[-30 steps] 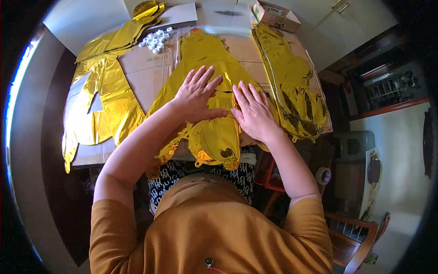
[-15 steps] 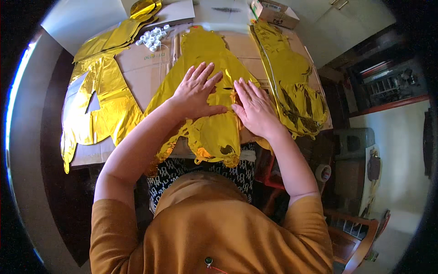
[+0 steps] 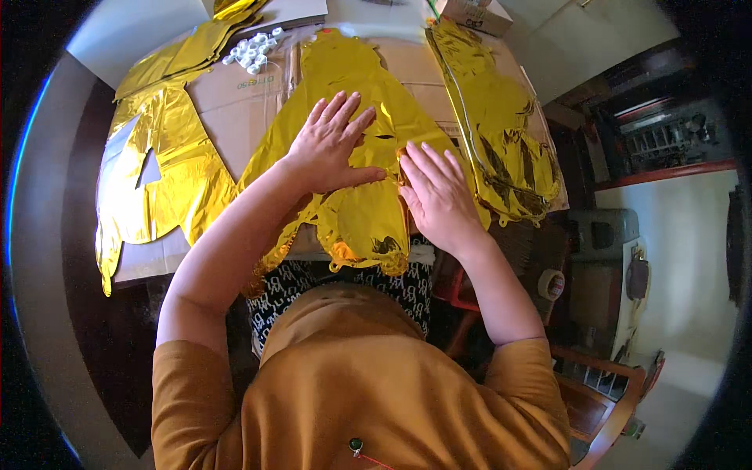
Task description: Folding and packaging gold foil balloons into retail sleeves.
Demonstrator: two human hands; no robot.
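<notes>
The shiny gold sheet (image 3: 345,82) is lying in the middle of the cardboard-covered surface (image 3: 244,106), between other gold pieces (image 3: 178,145). The left hand (image 3: 323,153) is resting on it, fingers spread wide. The right hand (image 3: 441,192) is lying open near its right edge, fingers straight. Neither is gripping anything.

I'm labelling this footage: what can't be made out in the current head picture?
In the head view:
Middle gold foil: parts hidden beneath the left hand and right hand.
Box at upper right: cut off by the top edge.
Wooden chair: partly behind the right sleeve.
</notes>
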